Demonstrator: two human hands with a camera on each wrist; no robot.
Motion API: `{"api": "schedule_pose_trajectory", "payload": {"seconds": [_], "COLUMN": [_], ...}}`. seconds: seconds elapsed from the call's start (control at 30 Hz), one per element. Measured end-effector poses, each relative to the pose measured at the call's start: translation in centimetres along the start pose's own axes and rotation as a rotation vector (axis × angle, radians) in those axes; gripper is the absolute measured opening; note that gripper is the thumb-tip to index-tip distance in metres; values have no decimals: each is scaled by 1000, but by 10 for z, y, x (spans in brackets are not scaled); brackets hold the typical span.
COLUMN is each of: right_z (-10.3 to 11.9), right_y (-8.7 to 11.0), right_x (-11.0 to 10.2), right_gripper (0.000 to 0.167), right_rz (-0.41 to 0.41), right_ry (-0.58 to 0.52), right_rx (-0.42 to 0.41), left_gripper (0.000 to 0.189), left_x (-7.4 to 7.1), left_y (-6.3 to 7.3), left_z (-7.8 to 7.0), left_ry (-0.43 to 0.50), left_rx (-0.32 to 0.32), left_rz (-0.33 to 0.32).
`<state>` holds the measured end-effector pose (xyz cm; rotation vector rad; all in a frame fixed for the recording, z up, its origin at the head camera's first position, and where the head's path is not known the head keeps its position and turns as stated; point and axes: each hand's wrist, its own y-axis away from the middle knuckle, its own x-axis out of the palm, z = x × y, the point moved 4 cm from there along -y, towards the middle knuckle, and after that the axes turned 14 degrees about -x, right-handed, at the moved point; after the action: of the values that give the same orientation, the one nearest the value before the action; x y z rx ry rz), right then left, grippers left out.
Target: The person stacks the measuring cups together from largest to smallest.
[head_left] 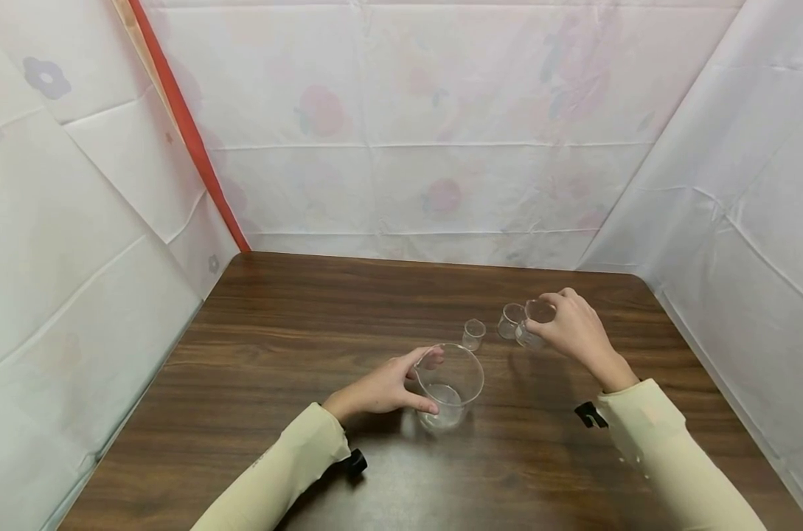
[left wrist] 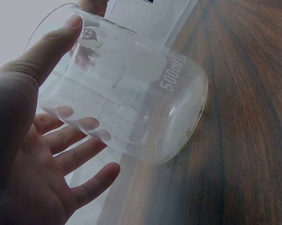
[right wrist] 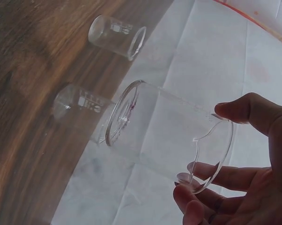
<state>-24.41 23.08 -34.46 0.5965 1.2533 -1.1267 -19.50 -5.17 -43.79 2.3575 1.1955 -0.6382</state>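
Note:
A large clear glass beaker [left wrist: 145, 93] marked 500ml stands on the table. My left hand [head_left: 391, 382] holds it from the left, thumb on the near side and fingers round the far side. Over to the right, my right hand [head_left: 574, 328] pinches a smaller glass beaker [right wrist: 169, 126] near its rim, thumb on one side and fingertips on the other. That beaker is held above the tabletop, its base near a second small beaker [head_left: 510, 321]. The smallest beaker [head_left: 473, 335] stands just behind the large one.
The dark wood-grain table [head_left: 295, 317] reaches back to a white patterned sheet [head_left: 401, 133]. More sheeting hangs at the left and right sides. A red strip [head_left: 189, 133] runs down the back left corner.

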Motion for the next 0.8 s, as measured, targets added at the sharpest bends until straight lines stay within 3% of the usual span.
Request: {"api": "schedule_pose_trajectory", "payload": {"seconds": [0.8], "right_z": [24], "right_y": [-1], "right_x": [-17], "right_gripper": [53], "right_rz": [-61], "right_ry": [-41], "right_rx": [-96], "left_gripper": [88], "left_x": [0], "left_y": [-2], "left_z": [0], "left_ry": [-5], "left_rx": [-3], "left_rz": [2]}}
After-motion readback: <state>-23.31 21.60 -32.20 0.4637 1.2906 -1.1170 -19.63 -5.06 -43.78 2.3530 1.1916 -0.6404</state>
